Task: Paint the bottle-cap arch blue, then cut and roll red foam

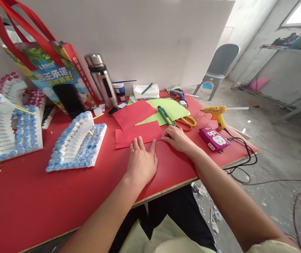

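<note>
Steadily, two bare hands work at a red-covered tabletop (34,196), where a rectangular red paper sheet (140,134) lies flat near the middle, in front of the seated person. The left hand (142,160) rests palm down, its fingers open and spread, several fingertips lying on the sheet's near edge. At the sheet's right end, the right hand (178,138) sits with its fingers bent and bunched together; whether they pinch the paper cannot be told. Just beyond, a second red paper sheet (134,114) lies at an angle, partly over light green paper (178,107) that carries a green-and-yellow utility knife (166,115). Beside the knife, near the right hand, show scissors with yellow and orange loop handles (189,121). Farther right, a yellow hot-glue gun (219,115), a clear stick jutting from its back, stands behind a purple box-shaped power socket (213,138) with black cables trailing over the table's edge. On the left side, a curved, stepped model decorated in blue and white (74,146) sits near a larger one of similar make (11,131). At the far left, a black phone (67,100) leans against a colorful shopping bag with red handles (61,70), near a silver metal thermos (103,82). A grey plastic chair (216,66) stands on the floor at far right, well apart from the hands.
</note>
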{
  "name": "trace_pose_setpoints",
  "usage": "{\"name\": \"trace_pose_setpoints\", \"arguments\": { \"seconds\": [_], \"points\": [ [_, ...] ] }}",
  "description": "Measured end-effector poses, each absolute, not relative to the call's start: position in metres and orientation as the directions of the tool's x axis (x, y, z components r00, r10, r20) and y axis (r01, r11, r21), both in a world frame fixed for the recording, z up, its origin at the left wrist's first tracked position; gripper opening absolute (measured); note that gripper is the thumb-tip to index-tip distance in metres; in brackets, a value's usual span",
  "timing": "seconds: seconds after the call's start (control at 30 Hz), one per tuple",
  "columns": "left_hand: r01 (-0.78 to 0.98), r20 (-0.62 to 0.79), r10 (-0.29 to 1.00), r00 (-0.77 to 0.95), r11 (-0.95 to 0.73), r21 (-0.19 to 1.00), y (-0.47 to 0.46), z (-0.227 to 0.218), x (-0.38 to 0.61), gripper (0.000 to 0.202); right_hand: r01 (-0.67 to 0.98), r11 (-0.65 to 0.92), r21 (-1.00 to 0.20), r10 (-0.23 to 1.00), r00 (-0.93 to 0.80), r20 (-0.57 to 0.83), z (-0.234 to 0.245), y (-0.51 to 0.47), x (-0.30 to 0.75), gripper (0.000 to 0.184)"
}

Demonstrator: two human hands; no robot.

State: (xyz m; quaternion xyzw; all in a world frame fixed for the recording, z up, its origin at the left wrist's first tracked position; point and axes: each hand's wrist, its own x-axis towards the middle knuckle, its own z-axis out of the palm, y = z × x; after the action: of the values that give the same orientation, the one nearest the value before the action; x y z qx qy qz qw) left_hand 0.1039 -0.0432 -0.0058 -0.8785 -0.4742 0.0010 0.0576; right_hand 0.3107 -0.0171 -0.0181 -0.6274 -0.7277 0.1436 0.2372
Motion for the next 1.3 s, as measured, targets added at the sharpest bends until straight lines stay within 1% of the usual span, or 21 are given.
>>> {"name": "trace_pose_setpoints", "arguments": {
  "seconds": [0.27,0.4,0.47,0.5,0.57,0.6,0.63,0.67,0.73,0.8,0.87,0.93,1.07,1.17,1.3],
  "points": [
    [0.833,0.03,0.835,0.549,-0.544,-0.098,-0.041,-0.002,0.107,0.061,0.923,0.051,-0.382,0.992,-0.004,0.123,-0.017,-0.019,0.307,0.017],
    [0.84,0.009,0.842,0.539,-0.536,-0.084,-0.041,-0.003,0.108,0.062,0.924,0.05,-0.38,0.992,-0.001,0.129,-0.018,-0.018,0.308,0.016],
    [0.842,0.008,0.844,0.536,-0.534,-0.08,-0.041,-0.002,0.108,0.062,0.914,0.042,-0.404,0.986,0.027,0.162,-0.018,-0.02,0.308,0.016],
    [0.842,0.005,0.844,0.536,-0.534,-0.079,-0.041,-0.002,0.107,0.062,0.908,0.035,-0.418,0.978,0.056,0.203,-0.018,-0.022,0.308,0.016],
    [0.842,-0.002,0.845,0.535,-0.533,-0.078,-0.041,-0.001,0.107,0.062,0.899,0.054,-0.435,0.938,0.103,0.33,-0.017,-0.028,0.307,0.02],
    [0.841,-0.009,0.844,0.536,-0.535,-0.078,-0.041,0.0,0.107,0.062,0.895,0.097,-0.434,0.914,0.092,0.395,-0.017,-0.033,0.305,0.023],
    [0.839,-0.017,0.842,0.539,-0.538,-0.077,-0.042,0.001,0.107,0.063,0.89,0.168,-0.425,0.895,0.043,0.444,-0.017,-0.038,0.302,0.026],
    [0.836,-0.027,0.839,0.543,-0.543,-0.076,-0.042,0.003,0.107,0.063,0.877,0.259,-0.406,0.882,-0.042,0.47,-0.017,-0.044,0.299,0.029],
    [0.833,-0.036,0.836,0.548,-0.549,-0.07,-0.042,0.005,0.107,0.061,0.824,0.441,-0.357,0.853,-0.26,0.452,-0.018,-0.054,0.292,0.034],
    [0.837,-0.036,0.839,0.543,-0.544,-0.058,-0.043,0.006,0.107,0.059,0.793,0.523,-0.312,0.831,-0.393,0.395,-0.02,-0.06,0.285,0.042],
    [0.842,-0.028,0.844,0.536,-0.537,-0.044,-0.043,0.005,0.106,0.058,0.802,0.524,-0.287,0.837,-0.424,0.345,-0.021,-0.062,0.281,0.046],
    [0.842,-0.017,0.843,0.538,-0.539,-0.034,-0.043,0.004,0.105,0.059,0.811,0.508,-0.291,0.85,-0.417,0.321,-0.022,-0.062,0.278,0.046],
    [0.841,0.023,0.841,0.541,-0.54,-0.03,-0.041,-0.002,0.099,0.059,0.823,0.483,-0.3,0.865,-0.393,0.313,-0.019,-0.061,0.275,0.042],
    [0.836,0.046,0.835,0.549,-0.547,-0.042,-0.039,-0.006,0.094,0.062,0.846,0.456,-0.274,0.877,-0.375,0.302,-0.018,-0.06,0.273,0.043],
    [0.842,0.038,0.842,0.539,-0.535,-0.068,-0.038,-0.008,0.091,0.067,0.869,0.433,-0.239,0.884,-0.356,0.304,-0.02,-0.06,0.271,0.043]
  ]
}}
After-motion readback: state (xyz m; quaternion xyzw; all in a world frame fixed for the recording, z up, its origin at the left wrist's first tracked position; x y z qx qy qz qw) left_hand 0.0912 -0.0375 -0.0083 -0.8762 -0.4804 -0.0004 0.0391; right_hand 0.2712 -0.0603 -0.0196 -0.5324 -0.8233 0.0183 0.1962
